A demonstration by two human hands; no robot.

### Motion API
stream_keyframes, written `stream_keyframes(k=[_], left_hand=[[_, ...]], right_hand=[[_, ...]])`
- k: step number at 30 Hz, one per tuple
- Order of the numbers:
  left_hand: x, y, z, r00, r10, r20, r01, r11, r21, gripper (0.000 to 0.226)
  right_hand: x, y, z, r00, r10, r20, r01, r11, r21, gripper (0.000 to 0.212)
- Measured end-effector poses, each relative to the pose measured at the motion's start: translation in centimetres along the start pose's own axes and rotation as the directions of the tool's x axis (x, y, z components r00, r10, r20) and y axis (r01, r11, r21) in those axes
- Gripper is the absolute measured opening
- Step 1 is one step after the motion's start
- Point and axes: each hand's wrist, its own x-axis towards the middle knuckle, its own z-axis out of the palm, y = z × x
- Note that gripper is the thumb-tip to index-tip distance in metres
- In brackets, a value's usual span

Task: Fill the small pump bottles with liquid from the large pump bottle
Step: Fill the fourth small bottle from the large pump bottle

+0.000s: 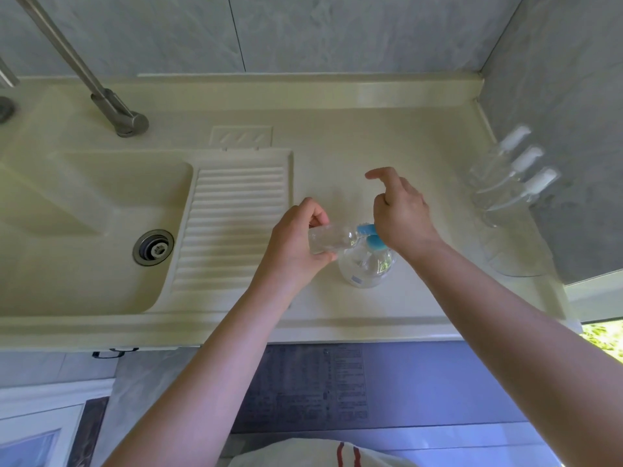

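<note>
Counter (387, 136): cream, one piece with the sink. Back edge meets a raised lip below the tiled wall; right edge meets the side wall. Open surface lies beyond both hands toward the back lip, and between the hands and the front edge.

Left of the left hand: ribbed drainboard (232, 227), then the sink (84, 210) with its drain (153, 247). A tap (116, 109) stands at the far left of the basin.

Right of the right hand, against the side wall: three small clear bottles (505, 183) with white pump tops, close together in a row. Contents not discernible.

Large bottle (365, 267): clear, round-bodied, blue pump head, upright on the counter directly under the right hand. Liquid level unclear through the glare.

Small bottle (332, 239): clear, held tilted near horizontal, its mouth at the blue spout (365, 229). A little clear liquid appears inside; amount uncertain.

Left hand (300, 241): fingers and thumb curled round the small bottle's base end, gripping it just left of the large bottle.

Right hand (401, 214): palm pressing on the blue pump head, index finger lifted and crooked, other fingers loosely bent; whether they wrap the pump cannot be told.
</note>
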Motion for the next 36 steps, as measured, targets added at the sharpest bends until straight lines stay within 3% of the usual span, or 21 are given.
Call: stream_keyframes(k=[3, 10, 13, 16, 19, 23, 30, 32, 36], left_hand=[[0.0, 0.1, -0.3, 1.000, -0.003, -0.002, 0.003, 1.000, -0.021, 0.047], [0.2, 0.2, -0.4, 0.999, -0.027, 0.025, 0.028, 0.999, -0.035, 0.045], [0.2, 0.4, -0.6, 0.999, -0.018, 0.038, 0.020, 0.999, -0.048, 0.046], [0.1, 0.3, -0.8, 0.999, -0.018, 0.045, 0.020, 0.999, -0.048, 0.046], [0.0, 0.2, -0.7, 0.999, -0.013, 0.046, 0.015, 0.999, -0.041, 0.046], [0.1, 0.2, -0.5, 0.999, -0.013, 0.046, 0.014, 1.000, -0.026, 0.046], [-0.1, 0.2, -0.5, 0.999, -0.014, 0.042, 0.015, 0.999, -0.028, 0.046], [-0.1, 0.2, -0.5, 0.999, -0.014, 0.036, 0.015, 0.999, -0.037, 0.045], [0.0, 0.1, -0.3, 0.999, -0.020, 0.039, 0.021, 1.000, -0.023, 0.045]], right_hand=[[0.2, -0.3, -0.5, 1.000, 0.007, 0.010, -0.009, 0.992, 0.124, 0.055], [-0.2, -0.3, 0.3, 0.999, -0.025, -0.024, 0.026, 1.000, 0.010, 0.060], [-0.3, -0.1, 0.3, 0.997, -0.002, -0.073, 0.011, 0.992, 0.122, 0.058], [0.1, -0.3, -0.4, 0.999, -0.001, -0.033, 0.006, 0.984, 0.176, 0.058], [0.1, -0.5, -0.6, 0.998, -0.051, -0.021, 0.053, 0.995, 0.085, 0.062], [0.1, -0.4, 0.2, 1.000, 0.008, 0.014, -0.009, 1.000, 0.017, 0.065], [0.5, -0.2, -1.0, 1.000, 0.019, 0.018, -0.021, 0.993, 0.120, 0.060], [0.5, -0.4, -0.7, 1.000, -0.018, 0.020, 0.016, 0.997, 0.078, 0.060], [0.5, 0.0, 0.3, 0.996, 0.039, 0.080, -0.046, 0.996, 0.083, 0.061]])
